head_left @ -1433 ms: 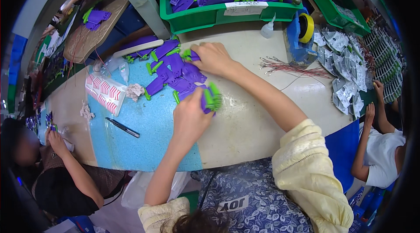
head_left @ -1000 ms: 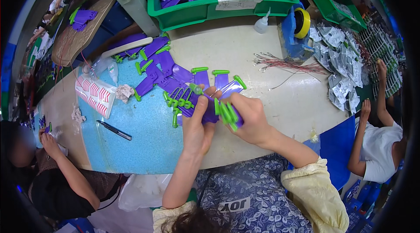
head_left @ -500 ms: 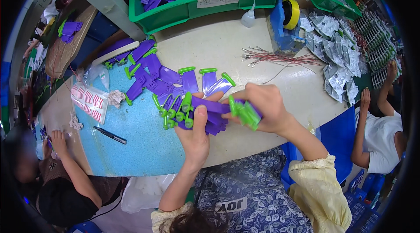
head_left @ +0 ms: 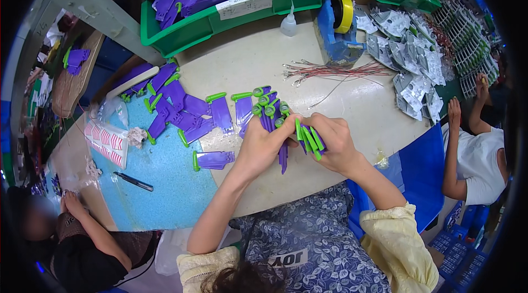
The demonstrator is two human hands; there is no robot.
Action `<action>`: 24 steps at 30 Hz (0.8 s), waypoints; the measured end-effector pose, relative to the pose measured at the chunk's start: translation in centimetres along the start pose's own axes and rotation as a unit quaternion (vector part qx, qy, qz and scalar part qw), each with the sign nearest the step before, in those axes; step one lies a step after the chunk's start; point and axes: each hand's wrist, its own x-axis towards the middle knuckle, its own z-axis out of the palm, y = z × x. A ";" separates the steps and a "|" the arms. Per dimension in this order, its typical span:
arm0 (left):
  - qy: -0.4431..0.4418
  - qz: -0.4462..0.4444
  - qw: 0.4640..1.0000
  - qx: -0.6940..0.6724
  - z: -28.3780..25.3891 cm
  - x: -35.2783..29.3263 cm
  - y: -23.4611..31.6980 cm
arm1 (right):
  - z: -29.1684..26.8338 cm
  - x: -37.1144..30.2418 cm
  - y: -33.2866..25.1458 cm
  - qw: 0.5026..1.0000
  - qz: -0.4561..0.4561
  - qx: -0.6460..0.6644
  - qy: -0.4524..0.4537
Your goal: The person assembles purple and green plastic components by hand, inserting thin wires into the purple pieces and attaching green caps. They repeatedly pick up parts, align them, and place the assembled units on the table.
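Observation:
My left hand [head_left: 263, 145] is closed around a bundle of flat purple plastic pieces with green rounded ends [head_left: 269, 110]; the green ends point away from me. A second bundle of the same pieces [head_left: 311, 138] is gripped in my right hand [head_left: 337, 143], its green ends fanned together. The two hands meet above the table, fingers touching or nearly so, and purple parts hang beneath them. Just left of my left hand lies a single purple piece with a green end [head_left: 215, 160]. Several more loose purple pieces [head_left: 193, 107] spread farther left, some overlapping.
A green bin [head_left: 187, 39] of purple pieces stands at the back. Right of it are a white squeeze bottle [head_left: 288, 24], a blue tape dispenser [head_left: 336, 45], red wires [head_left: 335, 70] and stacked metal plates [head_left: 410, 81]. A black pen-like tool [head_left: 133, 181] lies on the blue mat [head_left: 165, 199]. Other people sit on both sides.
Both hands have come together. The left-hand bundle has turned so its green ends point away from me. A loose piece beside my left wrist has come into view, and the whole view has shifted slightly.

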 end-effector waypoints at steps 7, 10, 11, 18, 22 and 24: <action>-0.033 -0.118 0.991 0.050 -3.1 -4.6 -1.5 | -4.8 -2.0 3.0 0.962 0.263 0.040 0.069; -0.125 -0.150 0.970 -0.142 -0.1 -11.0 -4.6 | -2.3 -1.5 1.5 0.893 0.340 0.268 0.122; -0.193 -0.158 0.955 -0.158 1.0 -13.0 -6.7 | -1.5 -1.1 0.6 0.864 0.331 0.351 0.145; 0.034 0.006 0.975 0.219 0.4 -7.6 -3.0 | -0.1 -0.8 1.2 0.813 0.396 0.411 0.117; 0.142 0.262 0.764 0.572 -2.4 1.2 -3.2 | -0.1 0.2 0.0 0.804 0.395 0.433 0.102; 0.148 0.152 0.790 0.576 -2.4 2.2 -2.5 | -0.1 0.2 -0.6 0.828 0.397 0.385 0.098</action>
